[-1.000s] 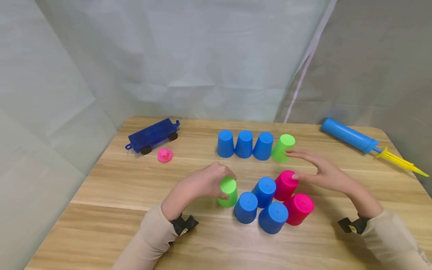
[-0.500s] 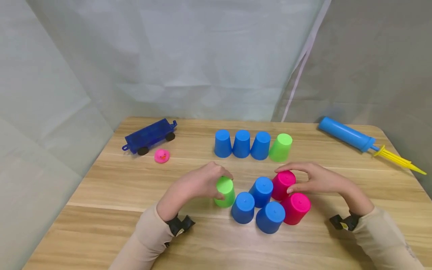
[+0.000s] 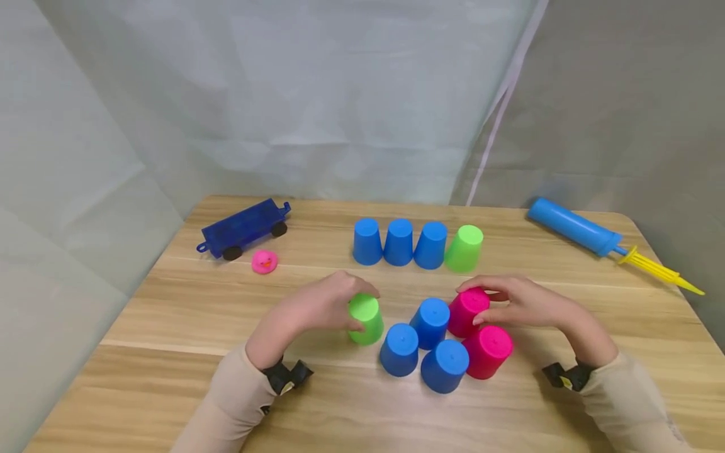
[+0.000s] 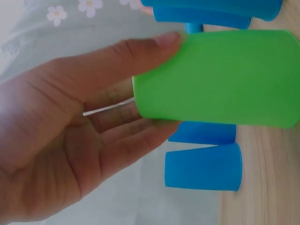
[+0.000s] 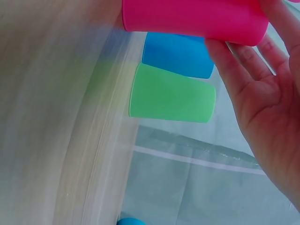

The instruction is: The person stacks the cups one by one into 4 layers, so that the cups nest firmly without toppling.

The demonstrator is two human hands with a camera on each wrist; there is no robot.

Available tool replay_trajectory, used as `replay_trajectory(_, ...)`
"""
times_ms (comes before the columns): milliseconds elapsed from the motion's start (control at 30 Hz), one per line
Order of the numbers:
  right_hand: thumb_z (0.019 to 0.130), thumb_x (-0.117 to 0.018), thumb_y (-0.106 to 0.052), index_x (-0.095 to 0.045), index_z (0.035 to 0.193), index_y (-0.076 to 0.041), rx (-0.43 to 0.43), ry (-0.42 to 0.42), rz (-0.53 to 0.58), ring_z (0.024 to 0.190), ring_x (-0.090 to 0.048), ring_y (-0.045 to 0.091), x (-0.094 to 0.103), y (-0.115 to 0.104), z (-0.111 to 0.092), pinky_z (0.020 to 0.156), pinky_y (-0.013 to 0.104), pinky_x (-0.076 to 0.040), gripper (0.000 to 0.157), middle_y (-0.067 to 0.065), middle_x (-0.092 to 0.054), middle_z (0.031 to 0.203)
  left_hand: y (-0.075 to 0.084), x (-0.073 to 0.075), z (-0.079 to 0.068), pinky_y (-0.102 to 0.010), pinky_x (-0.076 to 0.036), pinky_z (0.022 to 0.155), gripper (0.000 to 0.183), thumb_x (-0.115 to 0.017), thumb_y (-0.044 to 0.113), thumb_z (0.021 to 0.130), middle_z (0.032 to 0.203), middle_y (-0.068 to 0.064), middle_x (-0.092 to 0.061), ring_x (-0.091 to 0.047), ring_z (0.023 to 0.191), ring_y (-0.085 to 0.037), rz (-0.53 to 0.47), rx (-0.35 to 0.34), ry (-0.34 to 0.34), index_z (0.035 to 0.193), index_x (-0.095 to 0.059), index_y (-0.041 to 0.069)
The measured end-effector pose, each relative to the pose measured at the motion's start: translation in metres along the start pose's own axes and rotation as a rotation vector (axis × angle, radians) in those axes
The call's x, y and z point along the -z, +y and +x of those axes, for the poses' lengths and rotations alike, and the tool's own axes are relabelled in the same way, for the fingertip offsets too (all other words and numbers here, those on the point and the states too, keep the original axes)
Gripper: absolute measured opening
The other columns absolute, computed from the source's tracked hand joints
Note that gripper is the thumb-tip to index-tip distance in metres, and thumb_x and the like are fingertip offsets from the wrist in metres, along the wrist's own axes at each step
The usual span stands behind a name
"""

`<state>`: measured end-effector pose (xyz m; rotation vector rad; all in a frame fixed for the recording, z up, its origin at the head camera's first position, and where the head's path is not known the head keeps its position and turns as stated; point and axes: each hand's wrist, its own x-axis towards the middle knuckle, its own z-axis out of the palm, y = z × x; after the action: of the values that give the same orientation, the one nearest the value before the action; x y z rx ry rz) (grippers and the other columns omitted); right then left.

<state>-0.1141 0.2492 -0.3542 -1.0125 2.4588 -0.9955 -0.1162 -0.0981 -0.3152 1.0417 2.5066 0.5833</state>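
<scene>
My left hand holds an upside-down light green cup, thumb on its near side and fingers behind. In the left wrist view the thumb and fingertips press the upper end of the green cup. My right hand grips the farther of two upside-down pink cups, with thumb and fingers on either side near its top. The nearer pink cup stands just in front of it. Between the hands stand three upside-down blue cups, grouped closely beside the pink ones.
Farther back, a row holds three blue cups and another green cup. A dark blue toy wagon and a pink rubber duck are at the back left. A blue and yellow hand pump lies at the back right.
My right hand has come down from near the back green cup and closed around the farther pink cup. My left hand keeps its hold on the green cup. The head view has shifted slightly.
</scene>
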Motion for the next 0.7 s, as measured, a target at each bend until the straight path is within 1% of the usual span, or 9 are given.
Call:
replay_trajectory(67, 0.083, -0.069, -0.037, -0.056, 0.125, -0.009, -0.002, -0.002, 0.01, 0.098, -0.061, 0.007, -0.001, 0.0, 0.002, 0.08, 0.027, -0.053, 0.052, -0.01, -0.064, 0.109, -0.003, 0.001, -0.001, -0.028, -0.052, 0.083, 0.05, -0.081, 0.013, 0.072, 0.117, -0.01, -0.064, -0.061, 0.1, -0.019, -0.005, -0.002, 0.003, 0.118, -0.062, 0.002)
replay_trajectory(133, 0.083, -0.069, -0.036, -0.056, 0.124, -0.008, 0.002, -0.006, 0.029, 0.099, -0.061, 0.007, -0.001, 0.001, 0.003, 0.082, 0.028, -0.053, 0.051, -0.008, -0.064, 0.11, -0.006, 0.003, -0.001, -0.03, -0.051, 0.085, 0.049, -0.08, 0.013, 0.073, 0.117, -0.01, -0.063, -0.06, 0.103, -0.021, -0.001, -0.028, 0.019, 0.117, -0.062, 0.002)
replay_trajectory(233, 0.083, -0.069, -0.032, -0.055, 0.124, -0.006, 0.019, -0.009, 0.046, 0.101, -0.061, 0.008, 0.0, 0.002, 0.005, 0.085, 0.03, -0.052, 0.05, -0.005, -0.064, 0.111, -0.01, 0.006, 0.0, -0.033, -0.05, 0.089, 0.048, -0.079, 0.015, 0.074, 0.116, -0.009, -0.062, -0.058, 0.106, -0.022, 0.023, -0.072, 0.07, 0.118, -0.062, 0.003)
replay_trajectory(333, 0.083, -0.07, -0.031, -0.056, 0.123, -0.006, 0.041, 0.001, 0.026, 0.1, -0.061, 0.008, 0.002, 0.001, 0.005, 0.085, 0.03, -0.052, 0.049, -0.004, -0.064, 0.111, -0.014, 0.01, 0.002, -0.035, -0.048, 0.091, 0.047, -0.078, 0.016, 0.076, 0.115, -0.006, -0.06, -0.056, 0.107, -0.022, 0.012, -0.101, 0.13, 0.119, -0.062, 0.005)
replay_trajectory(433, 0.082, -0.071, -0.03, -0.058, 0.121, -0.006, 0.061, 0.011, 0.011, 0.099, -0.061, 0.008, 0.002, 0.001, 0.005, 0.085, 0.028, -0.052, 0.048, -0.003, -0.065, 0.111, -0.018, 0.012, 0.003, -0.035, -0.048, 0.091, 0.049, -0.077, 0.018, 0.077, 0.114, -0.003, -0.057, -0.054, 0.107, -0.019, -0.047, -0.112, 0.172, 0.122, -0.061, 0.009)
replay_trajectory(500, 0.082, -0.071, -0.03, -0.057, 0.122, -0.006, 0.055, -0.002, 0.033, 0.1, -0.061, 0.008, 0.002, 0.001, 0.005, 0.085, 0.026, -0.051, 0.049, -0.002, -0.065, 0.111, -0.021, 0.014, 0.002, -0.036, -0.048, 0.09, 0.05, -0.077, 0.018, 0.076, 0.113, -0.002, -0.056, -0.053, 0.106, -0.018, -0.096, -0.12, 0.199, 0.123, -0.061, 0.01)
replay_trajectory(567, 0.082, -0.071, -0.03, -0.057, 0.122, -0.005, 0.059, -0.011, 0.057, 0.102, -0.06, 0.009, 0.0, 0.002, 0.005, 0.086, 0.027, -0.052, 0.049, -0.001, -0.064, 0.112, -0.022, 0.016, 0.001, -0.034, -0.05, 0.087, 0.052, -0.078, 0.017, 0.075, 0.115, -0.001, -0.057, -0.054, 0.106, -0.017, -0.145, -0.131, 0.225, 0.124, -0.06, 0.01)
replay_trajectory(633, 0.082, -0.071, -0.03, -0.056, 0.123, -0.005, 0.054, -0.018, 0.073, 0.102, -0.06, 0.01, -0.001, 0.002, 0.005, 0.086, 0.029, -0.052, 0.05, -0.001, -0.064, 0.113, -0.02, 0.02, 0.0, -0.032, -0.052, 0.083, 0.054, -0.079, 0.016, 0.074, 0.117, -0.002, -0.059, -0.055, 0.106, -0.017, -0.191, -0.137, 0.251, 0.124, -0.059, 0.01)
replay_trajectory(700, 0.082, -0.071, -0.03, -0.057, 0.123, -0.005, 0.05, -0.012, 0.077, 0.102, -0.06, 0.009, -0.001, 0.003, 0.004, 0.086, 0.028, -0.052, 0.05, -0.001, -0.064, 0.113, -0.015, 0.026, -0.001, -0.031, -0.053, 0.08, 0.056, -0.081, 0.016, 0.072, 0.117, -0.002, -0.061, -0.056, 0.104, -0.017, -0.215, -0.141, 0.286, 0.123, -0.059, 0.01)
